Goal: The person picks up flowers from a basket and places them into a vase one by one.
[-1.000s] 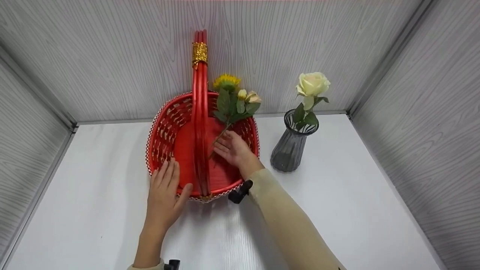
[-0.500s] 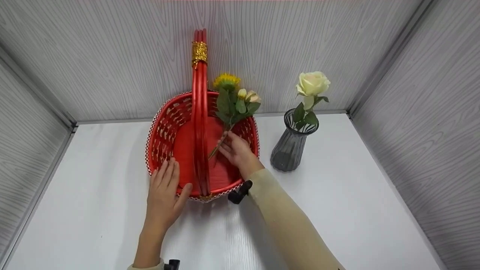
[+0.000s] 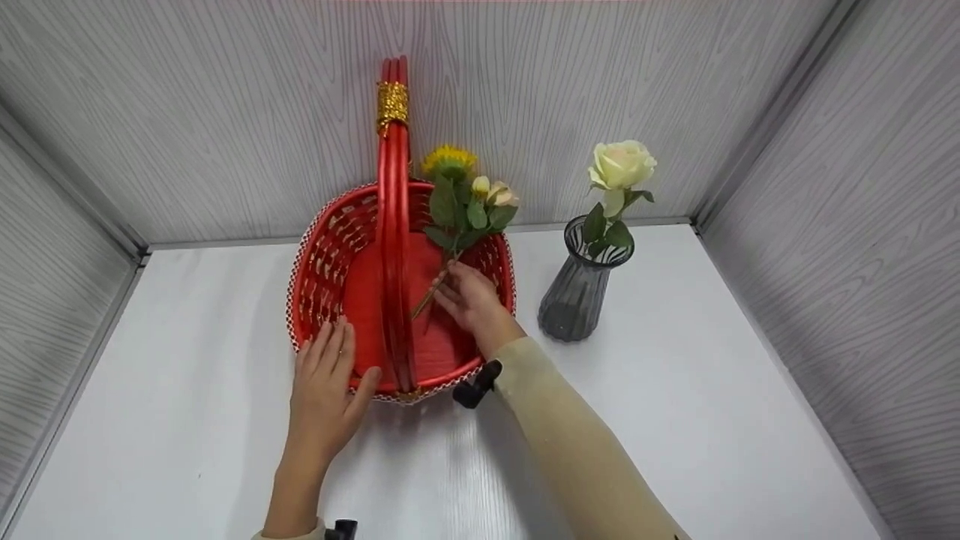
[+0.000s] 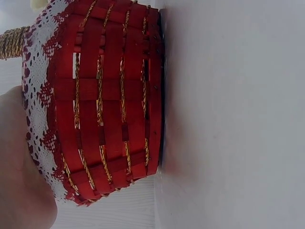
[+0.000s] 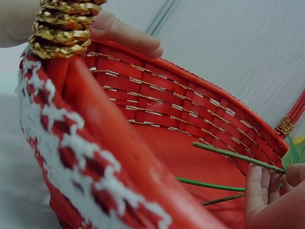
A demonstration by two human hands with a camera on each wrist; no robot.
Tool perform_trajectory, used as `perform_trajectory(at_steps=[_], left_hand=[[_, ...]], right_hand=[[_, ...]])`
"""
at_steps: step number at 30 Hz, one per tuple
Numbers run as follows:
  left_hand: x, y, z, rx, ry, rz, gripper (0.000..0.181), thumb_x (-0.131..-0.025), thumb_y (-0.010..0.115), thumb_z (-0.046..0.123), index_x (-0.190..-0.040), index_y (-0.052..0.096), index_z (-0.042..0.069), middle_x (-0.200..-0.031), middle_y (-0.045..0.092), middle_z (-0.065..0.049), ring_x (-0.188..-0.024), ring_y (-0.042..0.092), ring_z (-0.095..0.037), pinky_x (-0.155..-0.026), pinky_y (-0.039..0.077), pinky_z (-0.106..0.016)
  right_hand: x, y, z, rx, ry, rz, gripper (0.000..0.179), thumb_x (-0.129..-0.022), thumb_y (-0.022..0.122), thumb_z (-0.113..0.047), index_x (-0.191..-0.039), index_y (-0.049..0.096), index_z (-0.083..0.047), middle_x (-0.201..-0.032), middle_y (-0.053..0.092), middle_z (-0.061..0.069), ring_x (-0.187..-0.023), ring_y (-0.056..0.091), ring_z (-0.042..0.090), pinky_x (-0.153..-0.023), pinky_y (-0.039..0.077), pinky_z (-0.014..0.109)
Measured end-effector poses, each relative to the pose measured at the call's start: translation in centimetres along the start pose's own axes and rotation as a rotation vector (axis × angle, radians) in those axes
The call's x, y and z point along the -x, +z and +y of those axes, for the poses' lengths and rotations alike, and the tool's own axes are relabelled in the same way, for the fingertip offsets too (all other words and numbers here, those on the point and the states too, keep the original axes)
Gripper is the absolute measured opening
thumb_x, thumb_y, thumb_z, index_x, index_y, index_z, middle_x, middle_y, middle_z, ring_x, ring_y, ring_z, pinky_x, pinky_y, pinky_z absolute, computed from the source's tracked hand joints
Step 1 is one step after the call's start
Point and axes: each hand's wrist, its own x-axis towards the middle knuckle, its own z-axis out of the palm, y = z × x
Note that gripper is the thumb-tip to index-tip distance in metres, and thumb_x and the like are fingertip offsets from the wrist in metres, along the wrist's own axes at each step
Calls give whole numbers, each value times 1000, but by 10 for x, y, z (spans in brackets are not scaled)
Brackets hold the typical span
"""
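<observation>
A red woven basket (image 3: 291, 300) with a tall handle and lace-edged rim stands on the white table. My left hand (image 3: 322, 405) rests on its near left rim, fingers extended inward and thumb apart. Inside the basket, my right hand (image 3: 476, 304) pinches a flower stem (image 5: 228, 154) between thumb and fingers. Two more stems lie below it in the right wrist view, one bright green (image 5: 209, 184). The flower heads lean at the basket's back right: a yellow sunflower (image 3: 450, 161) and a peach rose (image 3: 502, 196) with a pale bud (image 3: 481, 186). Leaves hide where the stems join.
Right of the basket, a grey ribbed glass vase (image 3: 571, 307) holds a cream rose (image 3: 622, 165). Grey wood-grain panels (image 3: 225, 112) enclose the table (image 3: 675, 360) at the back and sides. The basket handle (image 3: 394, 247) arches up between my hands.
My right fingers have drawn in around the stem, and its lower end has shifted slightly. My left hand stays on the rim. The head view has shifted a little.
</observation>
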Motion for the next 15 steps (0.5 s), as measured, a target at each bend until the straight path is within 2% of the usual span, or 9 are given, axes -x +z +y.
perform_trajectory(at_steps=[4, 11, 15], left_hand=[[-1, -1, 0, 3, 6, 10, 70, -97, 57, 42, -152, 39, 4, -156, 40, -15, -147, 33, -36, -121, 17, -56], [-1, -1, 0, -3, -1, 15, 70, -95, 58, 41, -152, 39, 6, -158, 38, -12, -148, 31, -34, -121, 18, -57], [0, 0, 1, -5, -8, 6, 71, -95, 59, 42, -153, 39, 6, -158, 39, -12, -148, 32, -34, -121, 18, -56]], right_hand=[[0, 2, -1, 3, -5, -2, 22, -102, 57, -18, -117, 61, -2, -89, 65, 9, -86, 65, 22, -88, 57, 37], [-2, 1, 2, 20, -37, -20, 27, -102, 57, -14, -126, 57, -2, -97, 63, 11, -85, 64, 21, -85, 56, 35], [0, 0, 3, 17, -60, -27, 14, -100, 60, -13, -113, 60, -7, -96, 65, 11, -89, 65, 23, -89, 56, 37]])
